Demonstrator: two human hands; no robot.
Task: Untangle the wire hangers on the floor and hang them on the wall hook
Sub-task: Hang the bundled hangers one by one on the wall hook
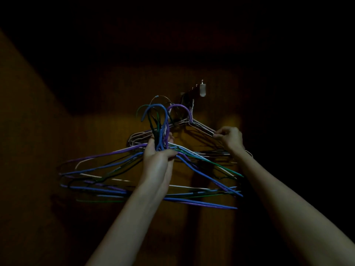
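Below the small white wall hook (202, 89), the left hand (159, 156) is gripping the blue, purple and green wire hangers (153, 112) by their necks, while the right hand (229, 138), nearer the hook, is pinching a pale wire hanger's shoulder (201, 127).

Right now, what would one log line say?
left hand: grips hanger bunch | right hand: pinches pale hanger | wall hook: above, bare

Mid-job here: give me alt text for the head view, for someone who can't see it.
In a dim room, the left hand grips a bundle of coloured wire hangers by their necks, raised toward a wall hook. The right hand pinches the shoulder of a pale hanger just below the hook.
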